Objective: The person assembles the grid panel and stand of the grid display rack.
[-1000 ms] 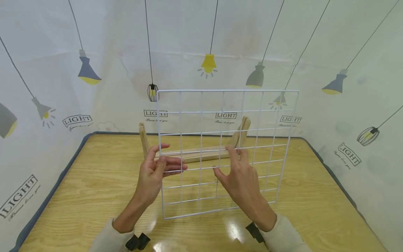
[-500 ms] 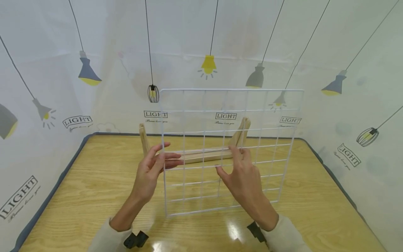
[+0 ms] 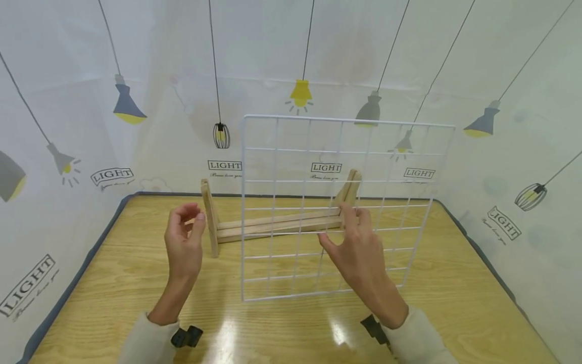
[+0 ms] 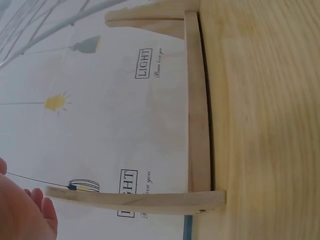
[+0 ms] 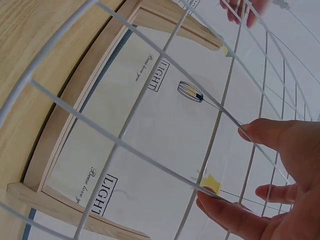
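Your left hand [image 3: 184,242]: now off the grid, fingers loosely curled, holding nothing.
Pale wooden stand, two uprights and crossbar [image 3: 286,226]: on the table [image 3: 113,283], beyond the grid.
White rectangular wire grid [image 3: 335,181]: raised, now your right hand's [image 3: 361,250] alone, thumb and fingers spread, gripping wires; fingertips [image 5: 206,192] clearest from right wrist.

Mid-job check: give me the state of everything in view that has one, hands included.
White wire grid: held roughly upright, in front of part of the stand; contact between its lower edge and the table unclear.
Right hand: gripping the grid's wires.
Left hand: holding nothing, fingers loosely curled, apart from the grid.
Wooden stand: standing on the table, uprights raised, grid not mounted.
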### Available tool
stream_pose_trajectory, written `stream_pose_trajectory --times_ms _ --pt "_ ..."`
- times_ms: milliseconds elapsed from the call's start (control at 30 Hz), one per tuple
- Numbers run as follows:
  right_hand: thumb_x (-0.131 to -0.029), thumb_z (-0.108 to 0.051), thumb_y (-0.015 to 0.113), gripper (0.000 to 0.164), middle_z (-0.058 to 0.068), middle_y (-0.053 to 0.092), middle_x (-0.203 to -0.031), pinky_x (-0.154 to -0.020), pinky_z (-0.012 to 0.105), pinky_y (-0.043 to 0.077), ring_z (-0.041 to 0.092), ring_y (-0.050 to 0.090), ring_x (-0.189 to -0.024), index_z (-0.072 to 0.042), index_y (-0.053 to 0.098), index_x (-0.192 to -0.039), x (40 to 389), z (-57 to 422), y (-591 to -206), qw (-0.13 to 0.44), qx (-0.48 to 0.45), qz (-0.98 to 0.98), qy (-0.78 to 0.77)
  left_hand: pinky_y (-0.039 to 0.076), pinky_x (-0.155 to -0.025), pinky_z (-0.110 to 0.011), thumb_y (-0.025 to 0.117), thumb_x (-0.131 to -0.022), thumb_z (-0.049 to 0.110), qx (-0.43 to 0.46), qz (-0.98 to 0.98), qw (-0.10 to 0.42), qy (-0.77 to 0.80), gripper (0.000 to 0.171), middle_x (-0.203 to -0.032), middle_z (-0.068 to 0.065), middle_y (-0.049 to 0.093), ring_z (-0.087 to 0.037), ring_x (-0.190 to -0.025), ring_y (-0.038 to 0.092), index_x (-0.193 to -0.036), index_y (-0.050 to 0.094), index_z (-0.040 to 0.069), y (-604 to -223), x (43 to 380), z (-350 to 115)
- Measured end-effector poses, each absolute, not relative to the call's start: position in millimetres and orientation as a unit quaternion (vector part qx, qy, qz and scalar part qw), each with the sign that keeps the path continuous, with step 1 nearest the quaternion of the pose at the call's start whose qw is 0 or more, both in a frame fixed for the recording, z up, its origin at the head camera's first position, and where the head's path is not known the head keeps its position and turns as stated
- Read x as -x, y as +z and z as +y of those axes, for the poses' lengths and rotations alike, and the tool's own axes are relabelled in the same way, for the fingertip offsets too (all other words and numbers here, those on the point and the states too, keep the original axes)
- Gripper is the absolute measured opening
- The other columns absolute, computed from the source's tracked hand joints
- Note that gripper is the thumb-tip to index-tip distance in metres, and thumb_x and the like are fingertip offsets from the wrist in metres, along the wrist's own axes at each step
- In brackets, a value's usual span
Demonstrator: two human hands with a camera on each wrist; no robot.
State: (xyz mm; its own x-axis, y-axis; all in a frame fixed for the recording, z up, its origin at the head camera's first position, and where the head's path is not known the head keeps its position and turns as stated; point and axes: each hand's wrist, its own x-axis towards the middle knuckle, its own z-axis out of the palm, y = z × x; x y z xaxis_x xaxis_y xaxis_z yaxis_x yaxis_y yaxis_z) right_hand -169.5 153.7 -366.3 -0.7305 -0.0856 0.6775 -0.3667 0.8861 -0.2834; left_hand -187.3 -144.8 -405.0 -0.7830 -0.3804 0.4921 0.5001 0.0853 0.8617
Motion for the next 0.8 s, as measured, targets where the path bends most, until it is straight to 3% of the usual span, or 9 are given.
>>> stream_pose_trajectory --times_ms 167,333,467,567,667,800 --pt "-0.073 -0.019 0.089 0.064 0.025 0.058 -0.105 -0.036 0.028 0.044 0.028 0.062 -0.057 0.001 0.056 -0.125 171 154 -363 0.355 -0.129 -0.902 0.210 0.041 -0.097 -0.036 0.057 -0.099 0.006 -0.003 -0.763 0.253 -0.595 0.045 -0.130 -0.016 0.051 -0.026 -0.121 0.048 -0.142 0.045 0.000 -425 198 -154" --pt "-0.072 -0.019 0.089 0.066 0.024 0.057 -0.104 -0.036 0.026 0.044 0.030 0.066 -0.063 0.000 0.056 -0.126 172 155 -358 0.361 -0.133 -0.897 0.217 0.031 -0.114 -0.059 0.053 -0.103 0.024 -0.012 -0.823 0.101 -0.560 0.073 -0.157 -0.025 0.026 -0.043 -0.144 0.028 -0.160 0.010 0.009 -439 208 -163" --pt "-0.072 -0.021 0.089 0.067 0.022 0.055 -0.102 -0.037 0.027 0.044 0.029 0.065 -0.065 -0.001 0.055 -0.127 172 156 -354 0.368 -0.132 -0.895 0.216 0.032 -0.110 -0.067 0.048 -0.105 0.035 -0.002 -0.851 0.002 -0.526 0.080 -0.161 -0.028 0.018 -0.051 -0.144 0.024 -0.159 -0.008 0.018 -446 212 -166" --pt "-0.072 -0.021 0.090 0.068 0.021 0.055 -0.103 -0.039 0.029 0.046 0.029 0.066 -0.068 -0.001 0.055 -0.126 174 157 -351 0.374 -0.134 -0.892 0.218 0.046 -0.098 -0.063 0.048 -0.105 0.034 0.009 -0.862 -0.011 -0.506 0.078 -0.156 -0.033 0.024 -0.053 -0.135 0.039 -0.160 -0.006 0.018 -450 216 -166" --pt "-0.072 -0.022 0.090 0.068 0.022 0.055 -0.103 -0.041 0.032 0.050 0.030 0.067 -0.073 0.000 0.056 -0.126 175 158 -348 0.381 -0.138 -0.888 0.219 0.053 -0.088 -0.055 0.047 -0.106 0.026 0.017 -0.870 0.009 -0.492 0.072 -0.150 -0.037 0.033 -0.051 -0.125 0.051 -0.160 0.003 0.010 -452 220 -165" --pt "-0.072 -0.023 0.091 0.068 0.022 0.054 -0.103 -0.044 0.034 0.054 0.031 0.069 -0.078 0.000 0.056 -0.125 176 157 -344 0.385 -0.143 -0.884 0.221 0.052 -0.092 -0.058 0.048 -0.105 0.016 0.016 -0.879 0.036 -0.476 0.062 -0.142 -0.040 0.042 -0.052 -0.123 0.053 -0.155 0.018 -0.001 -452 225 -166"
